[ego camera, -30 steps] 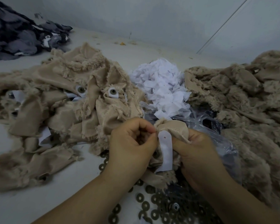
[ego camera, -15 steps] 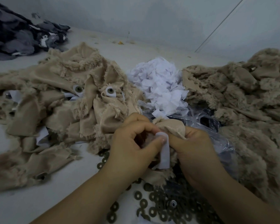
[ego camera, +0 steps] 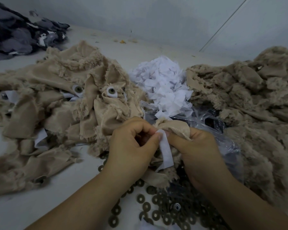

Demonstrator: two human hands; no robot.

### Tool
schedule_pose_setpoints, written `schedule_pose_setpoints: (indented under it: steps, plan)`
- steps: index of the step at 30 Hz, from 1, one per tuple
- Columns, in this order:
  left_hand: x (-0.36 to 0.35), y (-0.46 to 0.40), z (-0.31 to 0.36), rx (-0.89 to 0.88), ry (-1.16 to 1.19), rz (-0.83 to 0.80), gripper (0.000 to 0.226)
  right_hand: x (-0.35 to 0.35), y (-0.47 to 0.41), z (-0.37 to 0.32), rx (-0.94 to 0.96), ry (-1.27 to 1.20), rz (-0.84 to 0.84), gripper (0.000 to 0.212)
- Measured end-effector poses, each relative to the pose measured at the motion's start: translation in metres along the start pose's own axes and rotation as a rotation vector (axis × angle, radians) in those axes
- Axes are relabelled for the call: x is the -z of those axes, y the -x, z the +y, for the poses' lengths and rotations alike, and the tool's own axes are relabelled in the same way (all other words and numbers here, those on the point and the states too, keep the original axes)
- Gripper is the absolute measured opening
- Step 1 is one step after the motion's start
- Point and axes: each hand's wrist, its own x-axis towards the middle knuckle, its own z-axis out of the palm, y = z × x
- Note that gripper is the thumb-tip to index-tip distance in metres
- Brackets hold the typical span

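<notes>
A beige plush fabric piece [ego camera: 175, 127] is held between both hands at the lower middle, with a white fabric strip [ego camera: 165, 151] hanging from its top edge. My left hand [ego camera: 131, 146] pinches the strip's upper end with thumb and curled fingers. My right hand [ego camera: 199, 151] grips the beige piece from the right, thumb against the strip. What lies between the fingertips is hidden.
A pile of beige plush pieces with plastic eyes [ego camera: 111, 92] lies left. More furry pieces [ego camera: 256, 103] are heaped right. White strips [ego camera: 163, 83] are piled behind a clear plastic bag [ego camera: 223, 140]. Several dark washers [ego camera: 156, 213] are scattered near me. Dark grey fabric [ego camera: 15, 35] sits far left.
My left thumb has slid up onto the top of the white strip, covering the hole seen earlier. Both hands stay closed together on the piece in nearly the same spot.
</notes>
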Motion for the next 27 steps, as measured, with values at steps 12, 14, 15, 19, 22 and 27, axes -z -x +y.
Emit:
schedule_pose_setpoints:
  steps: [12,14,15,19,22,27]
  plan:
    - [0.0048,-0.0014,-0.007,0.097,0.21,-0.036,0.016,0.0043,-0.005,0.0058,-0.017,-0.089,-0.046,0.022]
    - [0.0061,-0.0015,-0.0066,0.105,0.245,-0.056,0.014,0.0047,-0.0056,0.0062,-0.002,-0.099,-0.059,0.021]
    - [0.0064,-0.0015,-0.0067,0.114,0.248,-0.058,0.013,0.005,-0.0057,0.0067,0.003,-0.099,-0.059,0.021]
    - [0.003,-0.0003,-0.0072,0.053,0.068,0.0,0.016,0.0052,-0.0055,0.0084,0.002,-0.047,-0.018,0.024]
    - [0.0,0.0004,-0.0054,-0.072,-0.128,0.044,0.015,0.0048,-0.0039,0.0072,0.035,-0.019,-0.016,0.01]
    - [0.0017,-0.0002,-0.0052,-0.157,-0.154,0.054,0.016,0.0034,-0.0028,0.0067,0.081,0.033,-0.006,0.014]
